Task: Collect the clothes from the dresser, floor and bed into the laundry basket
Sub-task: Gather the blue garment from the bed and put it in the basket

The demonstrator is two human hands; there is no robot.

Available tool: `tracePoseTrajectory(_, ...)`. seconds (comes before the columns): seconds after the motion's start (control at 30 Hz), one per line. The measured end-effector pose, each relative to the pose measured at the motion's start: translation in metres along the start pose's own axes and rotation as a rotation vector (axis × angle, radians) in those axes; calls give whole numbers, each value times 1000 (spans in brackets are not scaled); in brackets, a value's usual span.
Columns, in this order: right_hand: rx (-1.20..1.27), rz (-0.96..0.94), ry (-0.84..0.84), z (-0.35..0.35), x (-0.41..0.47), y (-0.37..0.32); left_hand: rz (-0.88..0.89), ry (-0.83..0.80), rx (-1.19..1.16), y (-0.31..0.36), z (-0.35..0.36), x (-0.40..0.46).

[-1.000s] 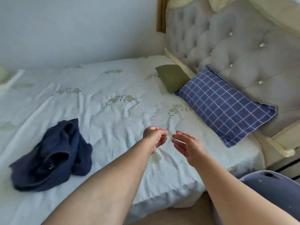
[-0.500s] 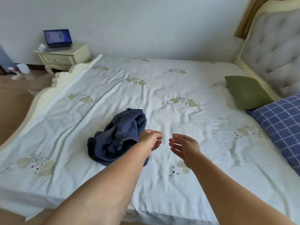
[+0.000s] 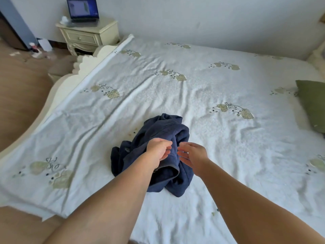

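A crumpled navy blue garment [image 3: 163,131] lies on the white bed [image 3: 211,88] near its front edge. Both my arms reach out over it. My left hand [image 3: 159,149] hovers above the middle of the garment with its fingers loosely curled and nothing in them. My right hand [image 3: 192,154] is just to the right of it, over the garment's right side, fingers apart and empty. Whether either hand touches the cloth I cannot tell. The laundry basket is out of view.
A green pillow [image 3: 312,104] lies at the bed's right edge. A cream nightstand [image 3: 88,35] with an open laptop [image 3: 82,9] stands at the back left. Wooden floor [image 3: 19,88] runs along the bed's left side, with small items [image 3: 37,50] near the wall.
The view has swung left, away from the headboard, blue pillow and basket. The navy garment now sits centred under my hands, which have come over it from its right.
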State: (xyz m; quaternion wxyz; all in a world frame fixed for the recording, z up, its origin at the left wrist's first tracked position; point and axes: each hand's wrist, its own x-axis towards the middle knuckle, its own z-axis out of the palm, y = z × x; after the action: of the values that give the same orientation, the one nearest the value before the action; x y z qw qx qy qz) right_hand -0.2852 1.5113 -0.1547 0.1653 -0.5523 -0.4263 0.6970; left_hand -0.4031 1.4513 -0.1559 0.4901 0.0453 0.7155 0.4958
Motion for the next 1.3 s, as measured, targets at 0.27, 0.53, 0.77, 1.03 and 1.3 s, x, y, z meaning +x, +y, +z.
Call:
tracePoseTrajectory(0.27,-129,42,225,48,55,25,128,93,305,-1,-38,66)
tracePoseTrajectory(0.53,-129,261,315,75,74,37,-72,172,759,-2,-64,109)
tracePoseTrajectory(0.77,57,390,178,79,95,56,-200,-159,443,-29,-42,120)
tracePoseTrajectory(1.03,400,113,58,70,96,0,128,-291,108,42,-16,98)
tracePoseTrajectory(1.3,626,-295,-95,76,79,-82,321,-482,-318,140,-23,71)
